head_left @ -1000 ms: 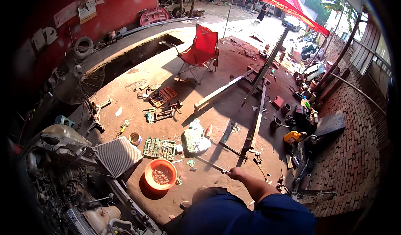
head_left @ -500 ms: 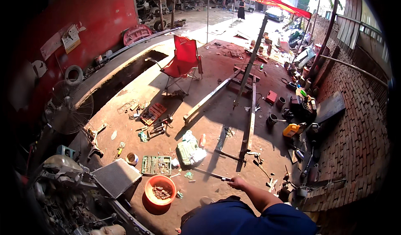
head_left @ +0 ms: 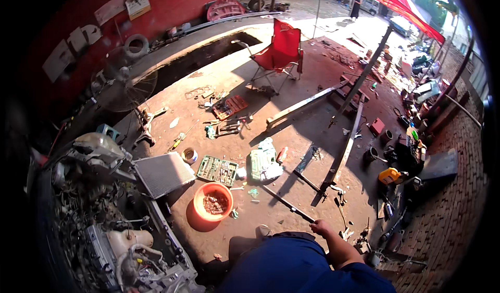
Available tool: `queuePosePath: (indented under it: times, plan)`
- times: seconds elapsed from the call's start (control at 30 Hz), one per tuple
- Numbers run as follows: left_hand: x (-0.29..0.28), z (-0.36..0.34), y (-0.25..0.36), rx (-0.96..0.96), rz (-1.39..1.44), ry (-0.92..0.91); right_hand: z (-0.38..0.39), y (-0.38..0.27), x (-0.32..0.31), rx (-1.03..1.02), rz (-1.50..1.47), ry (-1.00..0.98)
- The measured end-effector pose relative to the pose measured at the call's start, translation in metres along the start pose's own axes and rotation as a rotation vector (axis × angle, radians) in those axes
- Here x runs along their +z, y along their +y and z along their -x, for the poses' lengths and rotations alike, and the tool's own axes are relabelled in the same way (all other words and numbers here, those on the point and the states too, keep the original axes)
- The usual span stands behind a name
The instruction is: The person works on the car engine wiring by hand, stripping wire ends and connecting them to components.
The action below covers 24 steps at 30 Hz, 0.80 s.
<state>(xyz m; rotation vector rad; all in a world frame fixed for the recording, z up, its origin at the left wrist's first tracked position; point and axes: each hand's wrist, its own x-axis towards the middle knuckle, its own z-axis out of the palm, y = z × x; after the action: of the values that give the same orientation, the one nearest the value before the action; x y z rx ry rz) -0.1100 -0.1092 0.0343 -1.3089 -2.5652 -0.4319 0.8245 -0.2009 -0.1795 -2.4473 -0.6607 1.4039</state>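
Observation:
At the lower right, my right hand (head_left: 321, 228) is closed on a long metal bar (head_left: 284, 203), which slants away across the dusty concrete floor. My left hand is not visible. My dark blue sleeve and body fill the bottom centre. An orange bucket (head_left: 213, 206) holding brown, dirty material stands left of the bar, below an open green socket case (head_left: 217, 170) and a pale green case (head_left: 263, 162). At the left is an opened-up car engine bay (head_left: 125, 246), with a finned radiator (head_left: 161, 173) lying at its front.
A fan (head_left: 122, 82) stands beside a floor pit (head_left: 203, 53) and red wall. A red folding chair (head_left: 281, 50) and steel hoist (head_left: 364, 69) stand ahead. Scattered tools and containers line the brick wall (head_left: 448, 209). A person (head_left: 356, 6) stands beyond the red canopy.
The view has shifted, so the scene sits further right in the picture and more engine bay shows at lower left. My right hand still grips the bar, now appearing further right.

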Motion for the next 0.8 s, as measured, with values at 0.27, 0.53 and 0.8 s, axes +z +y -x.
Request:
queuePosePath:
  times: [0.27,0.53,0.8]
  plan:
    - [-0.03,0.009,0.059,-0.294,-0.116,-0.095,-0.02,-0.08,0.021,-0.202,-0.084,-0.227]
    - [-0.038,0.025,0.058,-0.332,-0.137,-0.084,-0.078,-0.121,0.03,-0.119,0.225,-0.44]
    - [-0.044,0.022,0.075,-0.357,-0.082,-0.054,-0.123,-0.228,0.058,-0.205,0.17,-0.477]
